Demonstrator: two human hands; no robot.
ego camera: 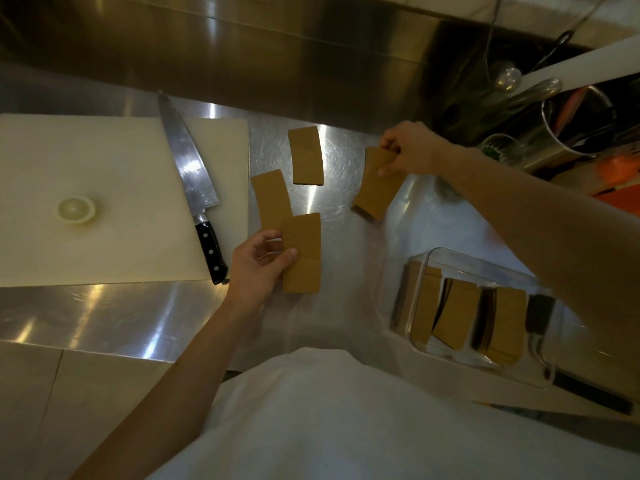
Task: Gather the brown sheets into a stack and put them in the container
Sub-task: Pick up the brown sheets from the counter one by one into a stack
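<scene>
Several brown sheets lie on the steel counter. My left hand [258, 265] grips a small overlapping stack of brown sheets [302, 252] near the counter's middle. Just above it a loose brown sheet [270, 197] lies partly under that stack. Another loose sheet [306, 155] lies farther back. My right hand [408, 148] pinches the top end of a brown sheet [377, 183] that is tilted with its lower end near the counter. The clear container [420, 271] at the lower right holds several brown sheets [453, 315] standing on edge.
A white cutting board [114, 161] at the left carries a large chef's knife [188, 168] and a half citrus [76, 209]. Metal canisters with utensils [575, 123] stand at the back right. A steel backsplash runs behind the counter.
</scene>
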